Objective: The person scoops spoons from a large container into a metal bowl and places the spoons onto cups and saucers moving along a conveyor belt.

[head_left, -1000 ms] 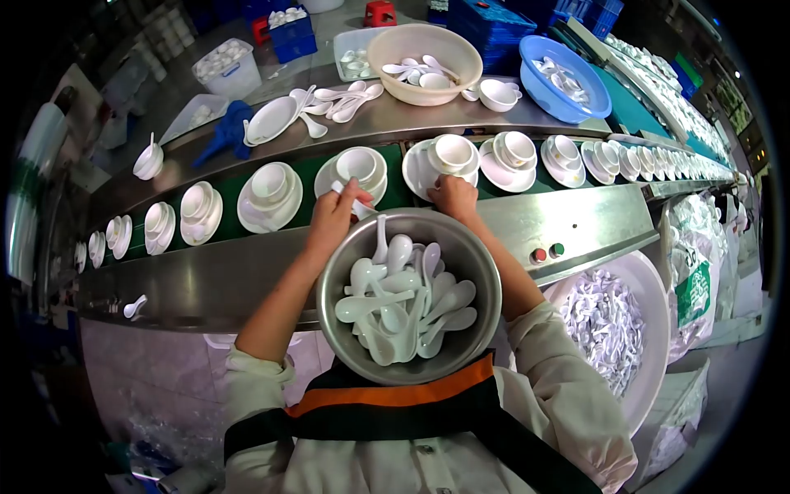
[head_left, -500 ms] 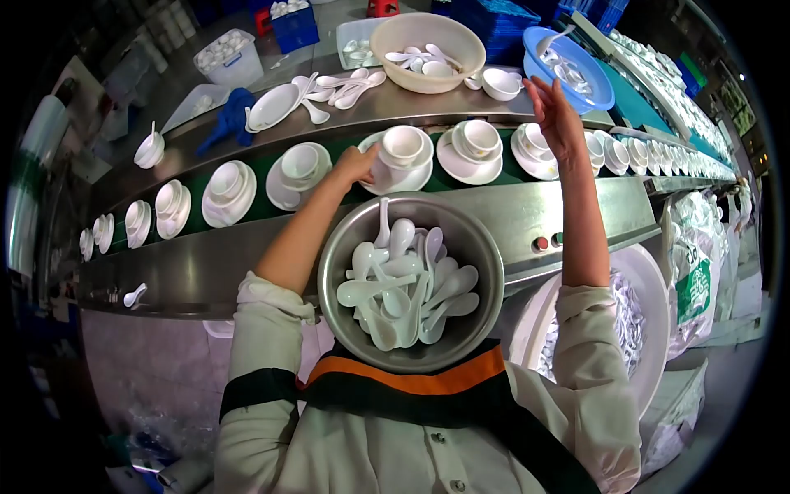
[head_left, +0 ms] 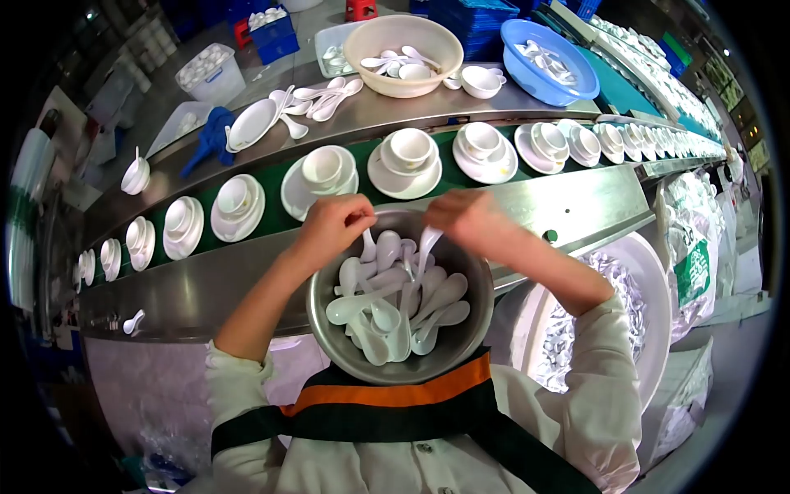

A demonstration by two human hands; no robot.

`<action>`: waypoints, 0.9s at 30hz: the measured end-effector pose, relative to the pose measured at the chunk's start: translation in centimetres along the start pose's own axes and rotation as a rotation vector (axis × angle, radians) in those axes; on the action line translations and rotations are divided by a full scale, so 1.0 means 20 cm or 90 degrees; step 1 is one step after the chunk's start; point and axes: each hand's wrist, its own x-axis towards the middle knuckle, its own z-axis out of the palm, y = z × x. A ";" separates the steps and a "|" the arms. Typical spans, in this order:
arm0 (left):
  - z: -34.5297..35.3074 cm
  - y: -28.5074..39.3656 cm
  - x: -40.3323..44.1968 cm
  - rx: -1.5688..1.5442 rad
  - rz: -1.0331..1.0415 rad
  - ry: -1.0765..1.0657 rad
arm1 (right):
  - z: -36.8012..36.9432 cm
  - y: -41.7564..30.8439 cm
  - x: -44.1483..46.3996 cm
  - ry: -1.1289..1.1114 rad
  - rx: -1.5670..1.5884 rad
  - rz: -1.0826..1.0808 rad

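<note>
Two bare hands work over the spoons point(head_left: 385, 317) heaped in a steel bowl point(head_left: 316, 329), at the edge of the surface point(head_left: 193, 288). Left hand point(head_left: 329, 229): fingers curled, thumb and index close together beside the handle tip of an upright spoon point(head_left: 368, 245); grip on it cannot be confirmed. Right hand point(head_left: 471, 216): blurred, fingers at the top of another handle point(head_left: 429, 239); whether they grip it, cannot tell. Technique, judged: pinch one handle near its end, draw it straight up so neighbours do not snag or chip, and keep wrists clear of the cups point(head_left: 410, 146) along the green belt point(head_left: 276, 207). Writing: green print point(head_left: 694, 273) on a white bag point(head_left: 676, 216), not legible; no brand readable on the crockery.
</note>
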 end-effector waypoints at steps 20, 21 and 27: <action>0.13 -0.45 0.00 0.400 0.254 0.081 | 0.11 0.24 0.15 0.168 0.083 0.237; 0.15 -0.47 0.00 0.366 0.254 0.054 | 0.06 0.12 0.19 0.104 0.165 0.176; 0.10 -0.54 -0.06 0.307 0.109 0.114 | 0.20 -0.19 0.15 -0.056 -0.087 -0.171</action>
